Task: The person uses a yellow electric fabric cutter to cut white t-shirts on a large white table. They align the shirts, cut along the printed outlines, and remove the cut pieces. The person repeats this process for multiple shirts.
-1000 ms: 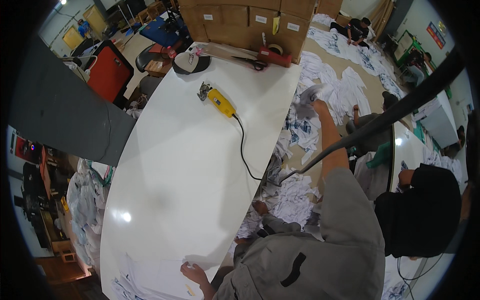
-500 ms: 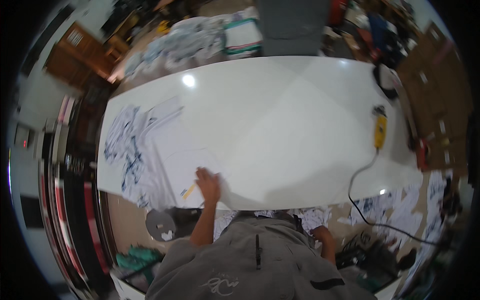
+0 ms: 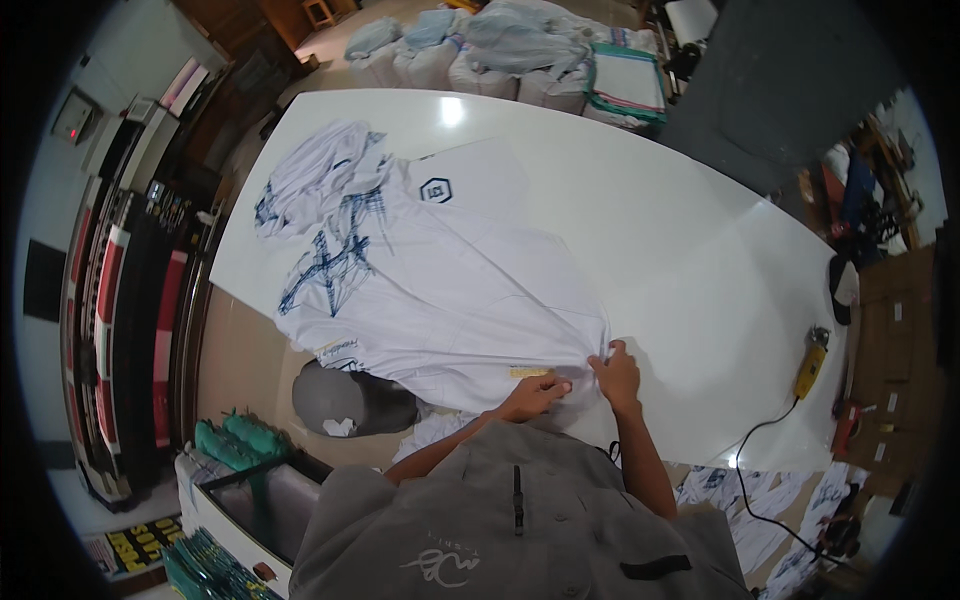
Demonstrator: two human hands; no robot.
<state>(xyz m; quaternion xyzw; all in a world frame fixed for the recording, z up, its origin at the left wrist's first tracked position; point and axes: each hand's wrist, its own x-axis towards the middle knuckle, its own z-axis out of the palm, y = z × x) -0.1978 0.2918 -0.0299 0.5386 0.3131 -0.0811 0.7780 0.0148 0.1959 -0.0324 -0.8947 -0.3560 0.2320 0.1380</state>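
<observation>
A large white printed cloth (image 3: 470, 270) with dark blue markings lies spread and creased over the left half of the table. My right hand (image 3: 618, 380) pinches its near right edge, and folds fan out from those fingers. Close beside it, my left hand (image 3: 535, 398) is closed on the near edge of the same cloth, its fingertips partly hidden. A small yellow strip (image 3: 532, 372) shows on the cloth just above my left hand. More bunched cloth (image 3: 320, 175) with blue print sits at the far left of the table.
On the white table's (image 3: 700, 270) right side lies a yellow corded power tool (image 3: 812, 365), its black cord (image 3: 741, 490) hanging over the near edge. A dark cap (image 3: 842, 290) is at the right corner. Stuffed sacks (image 3: 480, 80) stand behind; a grey bin (image 3: 355, 400) is at left.
The white cloth has been drawn out to the right across the table. My right hand has come up from my side and grips it; my left hand, earlier flat on it, is now closed. The view has turned left.
</observation>
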